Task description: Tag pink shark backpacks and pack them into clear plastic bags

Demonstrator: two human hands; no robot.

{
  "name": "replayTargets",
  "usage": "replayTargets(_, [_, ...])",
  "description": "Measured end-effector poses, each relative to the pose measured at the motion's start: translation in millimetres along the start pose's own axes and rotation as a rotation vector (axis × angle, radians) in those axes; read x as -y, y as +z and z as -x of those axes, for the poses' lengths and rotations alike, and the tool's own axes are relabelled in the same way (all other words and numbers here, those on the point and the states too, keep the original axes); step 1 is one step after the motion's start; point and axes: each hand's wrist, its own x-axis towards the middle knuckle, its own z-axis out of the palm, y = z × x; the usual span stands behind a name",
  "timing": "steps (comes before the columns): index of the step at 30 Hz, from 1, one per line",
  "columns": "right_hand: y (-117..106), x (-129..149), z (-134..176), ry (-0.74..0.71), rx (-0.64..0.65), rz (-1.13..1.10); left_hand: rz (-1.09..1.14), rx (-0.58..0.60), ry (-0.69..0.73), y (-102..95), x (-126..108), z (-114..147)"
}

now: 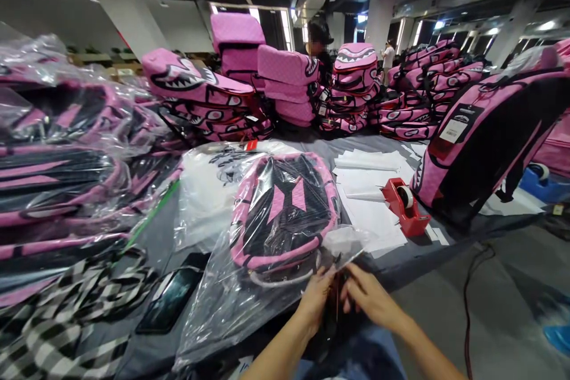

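Observation:
A pink and black bag [256,211] lies in a clear plastic bag [222,314] at the table's front edge. Below its lower right corner, beside the bunched plastic, my left hand [317,294] is closed. My right hand [367,295] is close beside it with fingers curled inward. Between the two hands hangs something dark and thin; its kind is too unclear to name. Whether both hands grip it, I cannot tell. A white, pale handle loop [282,282] shows through the plastic just left of my hands.
Right of the bag are white papers [371,181], a red tape dispenser [406,208] and a standing pink backpack [483,142]. A phone [171,300] and checked cloth [75,309] lie left. Plastic-wrapped bags [57,190] and stacked pink bags [289,80] stand beyond. A person [327,62] is behind.

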Motion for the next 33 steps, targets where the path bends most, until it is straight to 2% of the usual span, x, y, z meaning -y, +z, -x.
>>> replayTargets(1, [-0.5,1.5,8.7,-0.042,-0.02,0.082,0.022,-0.002,-0.031,-0.4,-0.6,1.6])
replayTargets(4, [-4.1,5.8,21.6,-0.248,-0.289,0.482,-0.002,-0.009,-0.037,-7.8,0.7,8.7])
replayTargets(6, [-8.1,9.2,11.9,-0.394,-0.426,0.673,-0.032,-0.053,0.006,-12.1,1.8,12.1])
replayTargets(9, [-17.3,16.3,-21.8,-0.567,-0.55,0.802,0.024,-0.143,-0.002,-13.0,3.3,12.3])
replayTargets(12, [-30.0,25.0,-50.3,-0.67,-0.513,0.716,0.194,-0.172,-0.095,-10.2,5.7,9.7])
replayTargets(15, [-37.1,27.0,-53.5,-0.643,-0.463,0.574,0.378,-0.094,-0.164,-8.8,8.6,9.0])
replayTargets(16, [-36.5,24.7,-49.2,-0.648,-0.488,0.581,0.412,-0.057,-0.16,-9.2,9.6,9.3])
replayTargets(18, [-31.0,15.5,-36.3,-0.754,-0.498,0.677,0.4,-0.033,-0.105,-11.3,11.0,10.5])
replayTargets(20, [-23.3,4.0,-23.7,-0.874,-0.404,0.793,0.261,-0.102,-0.008,-14.4,11.1,12.5])
replayTargets(22, [-17.8,-4.1,-18.0,-0.875,-0.384,0.871,0.11,-0.192,0.067,-16.5,8.7,15.8])
replayTargets(25, [-16.5,-1.8,-27.2,-0.792,-0.58,0.929,-0.1,-0.267,0.187,-13.2,-0.1,23.9])
replayTargets(26, [-17.5,2.7,-33.9,-0.793,-0.612,0.942,-0.205,-0.282,0.247,-10.3,-3.8,26.7])
replayTargets(28, [-20.4,14.8,-49.0,-0.795,-0.576,0.975,-0.451,-0.314,0.393,-3.8,-10.2,31.0])
replayTargets(30, [-24.0,27.1,-61.2,-0.74,-0.499,1.018,-0.591,-0.321,0.475,0.8,-12.5,32.5])
replayTargets(33, [-28.4,39.0,-63.7,-0.598,-0.37,1.102,-0.575,-0.284,0.433,0.4,-6.0,31.8])
